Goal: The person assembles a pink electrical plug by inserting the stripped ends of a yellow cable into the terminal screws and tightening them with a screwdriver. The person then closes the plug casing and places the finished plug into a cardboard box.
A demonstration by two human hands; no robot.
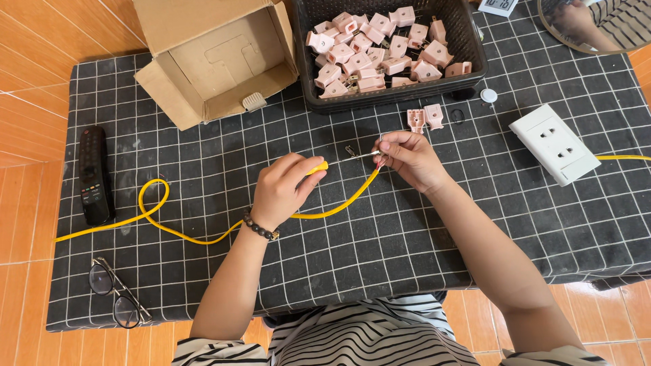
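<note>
Right now, seen from my head camera, my left hand (281,190) is curled shut around a yellow-handled tool (317,167), its handle end poking out past my thumb. My right hand (409,157) pinches the stripped end of the yellow cable (342,205) between thumb and fingertips, fingers narrow and closed on it; bare metal shows just left of those fingertips. The cable sags between my two hands, passes under my left wrist, then loops on the left part of the black grid-patterned mat (380,251) and trails off its left edge.

Just beyond my right hand lie two pink plug halves (425,118), side by side, with a small black ring (458,116) next to them. Farther off sits a black basket (468,41) heaped with pink plugs (376,47). To its left stands an open cardboard box (210,57). A white wall socket block (554,144) lies to the right, well apart from my hand. On the left rests a black remote control (93,175), and near it, at the mat's near edge, a pair of glasses (116,293).
</note>
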